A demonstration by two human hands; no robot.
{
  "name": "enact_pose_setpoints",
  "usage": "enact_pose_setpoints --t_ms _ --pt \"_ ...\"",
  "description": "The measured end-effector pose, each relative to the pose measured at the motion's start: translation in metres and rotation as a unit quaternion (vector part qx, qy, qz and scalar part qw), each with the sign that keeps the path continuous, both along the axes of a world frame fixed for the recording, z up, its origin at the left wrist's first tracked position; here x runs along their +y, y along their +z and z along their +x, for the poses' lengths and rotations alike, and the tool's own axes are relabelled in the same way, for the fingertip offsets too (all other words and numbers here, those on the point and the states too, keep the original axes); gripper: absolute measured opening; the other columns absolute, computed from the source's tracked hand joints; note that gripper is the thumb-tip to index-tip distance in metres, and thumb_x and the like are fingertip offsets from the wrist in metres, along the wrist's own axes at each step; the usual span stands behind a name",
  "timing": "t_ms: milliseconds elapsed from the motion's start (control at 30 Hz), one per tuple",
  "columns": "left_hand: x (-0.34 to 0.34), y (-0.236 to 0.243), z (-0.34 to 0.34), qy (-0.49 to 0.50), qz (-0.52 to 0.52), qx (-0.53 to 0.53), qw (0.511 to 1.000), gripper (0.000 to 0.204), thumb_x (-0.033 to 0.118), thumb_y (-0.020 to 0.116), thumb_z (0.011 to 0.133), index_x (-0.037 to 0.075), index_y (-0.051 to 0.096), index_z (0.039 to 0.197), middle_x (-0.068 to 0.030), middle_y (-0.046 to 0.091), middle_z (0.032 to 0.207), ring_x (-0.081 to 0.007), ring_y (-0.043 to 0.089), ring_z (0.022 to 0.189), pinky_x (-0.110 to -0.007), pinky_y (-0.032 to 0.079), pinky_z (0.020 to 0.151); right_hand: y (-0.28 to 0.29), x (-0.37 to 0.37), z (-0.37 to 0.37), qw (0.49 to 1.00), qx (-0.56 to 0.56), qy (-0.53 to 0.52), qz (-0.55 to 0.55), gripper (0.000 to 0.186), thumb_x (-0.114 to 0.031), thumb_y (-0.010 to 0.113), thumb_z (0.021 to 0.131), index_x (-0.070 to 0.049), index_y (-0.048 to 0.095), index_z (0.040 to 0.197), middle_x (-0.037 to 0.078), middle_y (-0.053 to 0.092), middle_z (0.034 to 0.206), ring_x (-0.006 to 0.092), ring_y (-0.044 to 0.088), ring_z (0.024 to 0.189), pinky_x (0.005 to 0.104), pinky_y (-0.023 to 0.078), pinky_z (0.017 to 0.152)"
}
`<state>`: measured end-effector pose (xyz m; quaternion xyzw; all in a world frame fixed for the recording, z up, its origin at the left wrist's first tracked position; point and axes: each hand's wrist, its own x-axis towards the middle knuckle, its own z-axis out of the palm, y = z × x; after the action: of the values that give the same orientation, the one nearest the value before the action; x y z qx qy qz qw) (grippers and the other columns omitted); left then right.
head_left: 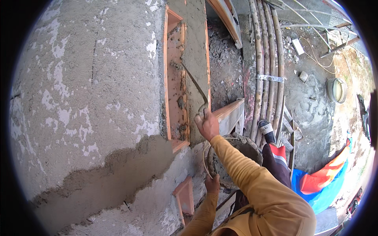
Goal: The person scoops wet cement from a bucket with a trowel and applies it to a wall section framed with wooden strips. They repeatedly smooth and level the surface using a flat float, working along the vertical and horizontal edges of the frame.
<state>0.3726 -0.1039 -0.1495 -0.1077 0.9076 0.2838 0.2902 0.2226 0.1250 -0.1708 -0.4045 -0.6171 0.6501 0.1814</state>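
My right hand (207, 122) is closed round the handle of a trowel (195, 83). Its narrow blade reaches up to the grey mortar ledge beside a recessed orange-brown wooden frame (167, 78). Clumps of mortar lie along the inside of that frame. Lower down, my left hand (212, 184) grips the near-left rim of a mortar-coated bucket (210, 163). Wet grey mortar (240, 151) shows inside it, partly hidden by my right forearm. To the left stands a rough wall (98, 98) with a darker, wet-looking mortar band (118, 177) across its lower part.
Several long wooden poles (271, 51), bound by a metal strap (270, 78), run along my right. My foot in a sandal (266, 128) rests on them. Beyond are a round tub (336, 90), a blue and orange tarp (323, 181) and rubble. A second wooden frame (185, 196) sits below.
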Motion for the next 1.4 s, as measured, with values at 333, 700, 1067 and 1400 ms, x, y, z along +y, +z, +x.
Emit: enact_pose_setpoints --t_ms 333,700,1067,1400 --pt "0.013 0.001 0.011 0.095 0.072 0.002 0.993 0.026 0.014 0.062 0.074 -0.002 0.058 0.093 -0.0045 0.06 0.085 -0.0125 0.052 0.074 -0.028 0.043 0.068 -0.053 0.13 -0.059 0.997 -0.039 -0.015 0.071 0.037 -0.034 0.056 0.079 0.002 0.051 0.086 0.028 0.059 0.08 0.0436 0.058 0.08 0.0462 0.046 0.072" --pt "0.015 -0.01 0.021 0.083 0.042 -0.016 0.996 0.031 0.022 0.063 0.079 -0.004 0.057 0.096 -0.0115 0.059 0.08 -0.0193 0.054 0.067 -0.035 0.043 0.061 -0.063 0.003 -0.012 0.97 0.13 0.094 -0.181 0.029 -0.021 0.061 0.079 0.003 0.052 0.093 0.017 0.052 0.075 0.0256 0.047 0.069 0.0345 0.043 0.07" --pt "0.02 -0.027 0.019 0.062 0.065 0.028 0.996 0.03 0.019 0.061 0.079 -0.005 0.056 0.097 -0.0131 0.061 0.089 -0.0224 0.058 0.08 -0.037 0.045 0.069 0.02 0.124 0.052 0.902 0.21 -0.05 -0.375 0.028 -0.023 0.051 0.086 0.001 0.055 0.099 0.004 0.053 0.07 0.0117 0.051 0.053 0.0233 0.042 0.048" --pt "0.019 -0.035 0.002 0.046 0.033 0.014 0.998 0.026 0.012 0.06 0.075 -0.003 0.055 0.096 -0.0018 0.053 0.075 -0.0098 0.046 0.062 -0.025 0.04 0.057 -0.027 0.137 -0.031 0.995 0.04 0.035 0.081 0.028 -0.025 0.056 0.082 0.001 0.051 0.091 0.021 0.056 0.076 0.0299 0.056 0.072 0.0411 0.043 0.072"
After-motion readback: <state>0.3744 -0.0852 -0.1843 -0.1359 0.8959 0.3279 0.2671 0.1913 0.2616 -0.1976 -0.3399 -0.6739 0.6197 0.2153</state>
